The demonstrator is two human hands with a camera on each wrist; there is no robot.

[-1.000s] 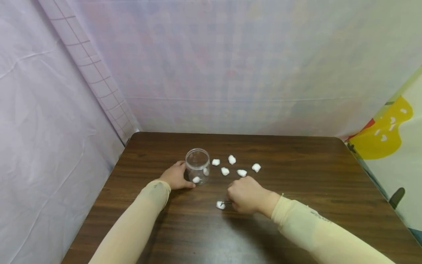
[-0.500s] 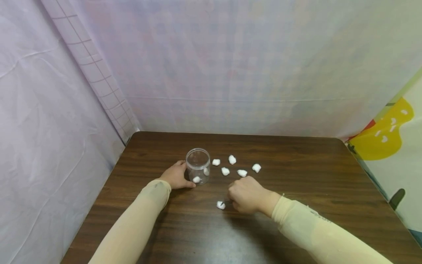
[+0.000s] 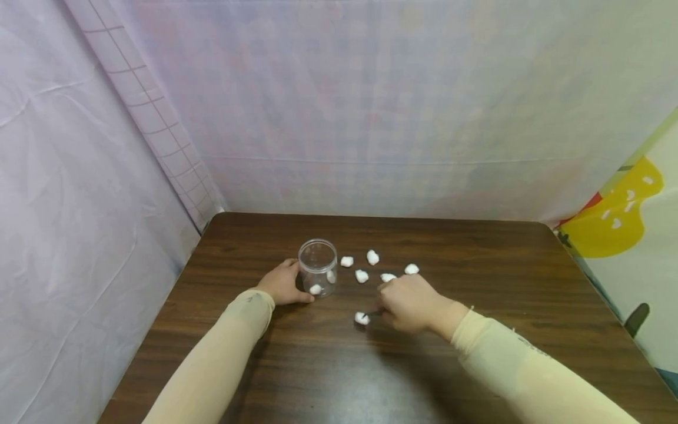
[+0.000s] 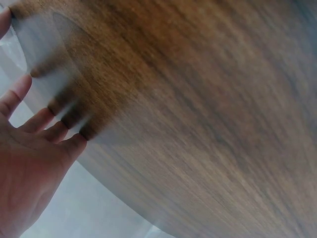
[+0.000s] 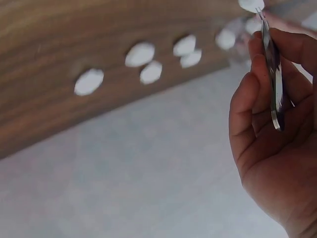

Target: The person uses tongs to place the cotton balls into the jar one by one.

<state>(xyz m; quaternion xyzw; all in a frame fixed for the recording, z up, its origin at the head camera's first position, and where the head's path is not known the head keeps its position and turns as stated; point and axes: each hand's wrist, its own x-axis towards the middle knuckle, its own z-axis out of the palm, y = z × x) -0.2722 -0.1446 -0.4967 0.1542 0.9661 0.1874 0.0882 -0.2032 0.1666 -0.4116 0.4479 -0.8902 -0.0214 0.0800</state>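
So, cotton ball in tweezers, near jar.

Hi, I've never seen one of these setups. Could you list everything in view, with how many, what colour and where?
Table: one, brown wood-grain, below everything
Clear jar: one, colourless, standing open-topped on the table
Jarred cotton balls: two, white, inside the jar
Loose cotton balls: five, white, on the table right of the jar
Tweezers: one, silver, in the right hand
Held cotton ball: one, white, at the tweezers' tips
Back curtain: one, pale with faint checks, behind the table
Left sheet: one, white, left side
Printed cloth: one, pale with yellow figure, right side
Sleeves: two, cream, on both arms
Left hand: one, bare, around the jar's left side
Right hand: one, bare, gripping the tweezers
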